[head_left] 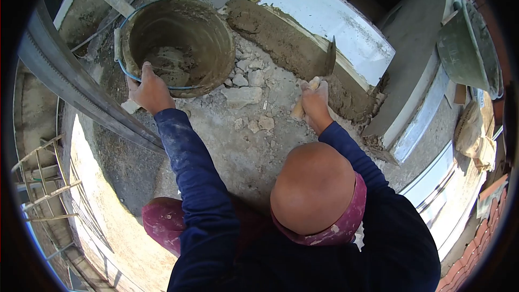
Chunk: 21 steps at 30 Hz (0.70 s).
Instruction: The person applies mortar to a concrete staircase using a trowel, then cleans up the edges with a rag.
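My left hand (150, 91) is closed on the near rim of a mortar bucket (216, 57), thumb over the edge. The bucket is tilted toward me, its blue wire handle (125, 24) lying along the rim, with a little wet mortar (175, 60) in the bottom. In my right hand (315, 99) is a trowel (331, 58), gripped by its wooden handle. Its blade stands edge-on against a band of wet mortar (281, 43) on the side of a low ledge, below a white panel (324, 11).
Broken concrete chunks (241, 96) and rubble lie between bucket and ledge. A curved metal strip (81, 81) crosses at left, near bamboo poles (51, 200). A green tub (467, 48) hangs or leans at upper right. My bare knee (316, 186) is close below my right hand.
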### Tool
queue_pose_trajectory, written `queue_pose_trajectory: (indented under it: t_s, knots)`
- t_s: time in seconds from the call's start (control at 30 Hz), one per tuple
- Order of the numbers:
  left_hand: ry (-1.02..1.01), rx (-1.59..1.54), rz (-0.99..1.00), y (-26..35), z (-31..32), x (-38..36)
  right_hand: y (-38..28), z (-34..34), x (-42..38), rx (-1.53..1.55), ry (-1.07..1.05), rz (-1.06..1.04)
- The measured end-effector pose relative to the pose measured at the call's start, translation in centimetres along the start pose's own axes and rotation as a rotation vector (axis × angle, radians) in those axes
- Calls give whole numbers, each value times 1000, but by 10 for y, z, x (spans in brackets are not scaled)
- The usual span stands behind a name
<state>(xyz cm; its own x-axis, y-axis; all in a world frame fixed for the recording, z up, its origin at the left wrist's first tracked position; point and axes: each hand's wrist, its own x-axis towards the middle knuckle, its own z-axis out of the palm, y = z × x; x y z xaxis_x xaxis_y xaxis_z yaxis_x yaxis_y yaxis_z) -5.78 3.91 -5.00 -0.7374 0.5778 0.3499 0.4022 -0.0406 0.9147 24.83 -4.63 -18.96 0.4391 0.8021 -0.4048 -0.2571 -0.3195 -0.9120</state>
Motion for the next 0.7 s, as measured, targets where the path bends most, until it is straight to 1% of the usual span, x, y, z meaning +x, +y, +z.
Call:
queue_pose_trajectory:
  t_s: [0.03, 0.1, 0.17, 0.2, 0.27, 0.3, 0.37, 0.47, 0.5, 0.57, 0.6, 0.67, 0.7]
  knots:
    - [-10, -30, 4, -11, 1, 5, 7, 27, 21, 3, -23, -33]
    - [-5, -73, -17, -2, 2, 2, 10, 81, 61, 83, -113, -152]
    - [-9, -101, -8, 1, 0, 0, 5, 124, 97, -58, -204, -162]
    - [3, -86, -7, 2, 1, 1, -4, 133, 110, -153, -271, -157]
    - [29, -48, -12, 2, 0, 3, -26, 142, 129, -351, -410, -142]
    - [20, -78, -51, 10, 0, 0, -36, 142, 138, -418, -389, -183]
    - [-10, -122, -49, 0, -2, 5, -56, 130, 154, -552, -334, -270]
    - [-6, -105, -62, 1, -2, 6, -108, 104, 153, -679, -626, -102]
    - [5, -84, -72, 3, -2, 5, -109, 104, 152, -557, -627, -63]
    - [8, -145, -97, 2, 0, 5, -109, 104, 150, -313, -619, 16]
    - [9, -178, -106, 2, 0, 5, -106, 108, 145, -276, -629, 72]
    - [9, -131, -89, 3, 1, 5, -96, 125, 124, -189, -637, 177]
    - [6, -109, -77, 4, 2, 5, -88, 137, 116, -131, -626, 198]
